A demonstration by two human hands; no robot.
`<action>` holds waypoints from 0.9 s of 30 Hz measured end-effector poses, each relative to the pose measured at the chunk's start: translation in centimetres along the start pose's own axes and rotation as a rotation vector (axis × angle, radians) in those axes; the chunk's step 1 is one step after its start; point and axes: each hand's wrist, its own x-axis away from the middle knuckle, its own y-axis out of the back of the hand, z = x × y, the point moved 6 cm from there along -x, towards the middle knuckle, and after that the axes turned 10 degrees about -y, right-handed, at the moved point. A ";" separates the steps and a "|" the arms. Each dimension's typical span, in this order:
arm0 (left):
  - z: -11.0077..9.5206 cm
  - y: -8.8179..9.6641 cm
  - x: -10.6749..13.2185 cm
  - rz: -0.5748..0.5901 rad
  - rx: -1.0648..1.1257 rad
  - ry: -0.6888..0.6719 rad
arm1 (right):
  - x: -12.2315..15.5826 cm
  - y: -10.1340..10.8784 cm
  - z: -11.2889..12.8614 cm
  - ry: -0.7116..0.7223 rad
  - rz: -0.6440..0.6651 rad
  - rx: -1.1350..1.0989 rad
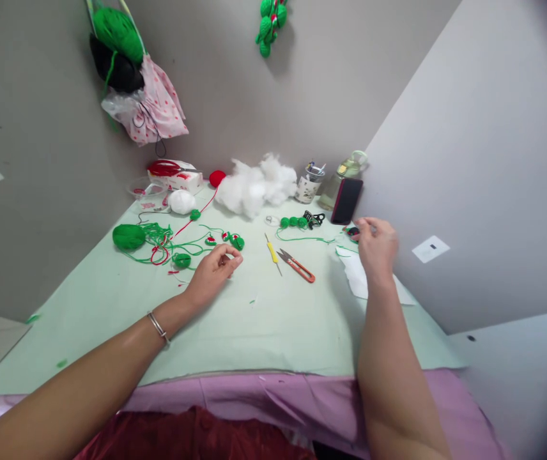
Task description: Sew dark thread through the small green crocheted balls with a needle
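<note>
Resting low over the table [302, 332], the left hand [213, 271] has its fingers loosely curled and the thumb near the index finger; can't tell if anything's between them. The right hand [379, 246] is up with its fingertips bunched together, but whether they're pinching something, I honestly can't tell. A small dark thing with a bit of red [351, 232] sits right by those fingertips, partly hidden.

Just past the left fingertips is a round green crochet piece [238, 242], with a couple of smaller green, red and white ones beside it. A green ball [182, 260] is just left of that hand, and further left there's a tangle of green and red yarn next to a fat green yarn ball [128, 237].

Between the hands: a yellow-handled hook [272, 251] and some orange snips [301, 269]. Beyond those, three little green balls [294, 222] in a row, next to a black clip [315, 220]. White paper [356, 275] lies below the right hand, and a phone [347, 201] leans upright just past it.

Way out beyond both hands, there's a big fluffy heap of white stuffing [257, 186], with a red yarn ball [216, 178] left of it and a pen cup [308, 186] on its right.
</note>
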 end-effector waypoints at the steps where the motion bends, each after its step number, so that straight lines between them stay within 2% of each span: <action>1: -0.1 0.0 0.0 0.001 0.001 -0.002 | 0.1 0.6 0.3 0.036 -0.115 0.010; 2: -0.1 -0.1 0.0 0.009 0.003 -0.004 | 0.4 0.6 0.6 0.068 -0.189 0.000; 3: -0.2 -0.2 0.0 0.022 0.006 -0.005 | 0.8 -0.1 0.9 0.085 -0.193 -0.021; 7: -0.2 -0.8 0.1 0.101 0.023 -0.013 | 2.8 -7.1 0.8 0.033 0.210 -0.068; 10: -0.2 -1.1 0.2 0.136 0.010 -0.014 | 5.2 -11.7 0.0 0.019 0.449 0.052; 12: -0.1 -1.1 0.3 0.149 -0.001 -0.010 | 6.6 -13.7 -0.5 0.051 0.556 0.174; 15: -0.1 -1.2 0.3 0.168 -0.001 -0.009 | 7.5 -14.7 -0.8 0.068 0.589 0.229; 18: 0.0 -1.3 0.4 0.179 -0.008 -0.011 | 6.8 -14.0 -0.6 0.038 0.544 0.161; 20: -0.1 -1.3 0.5 0.180 -0.013 -0.017 | 5.3 -12.2 -0.5 0.033 0.411 0.175; 23: -0.1 -1.4 0.5 0.189 -0.002 -0.032 | 1.6 -7.5 -0.5 0.008 0.111 0.321; 27: -0.3 -1.3 0.4 0.174 0.004 -0.041 | -3.7 -0.4 -0.6 -0.091 -0.154 0.528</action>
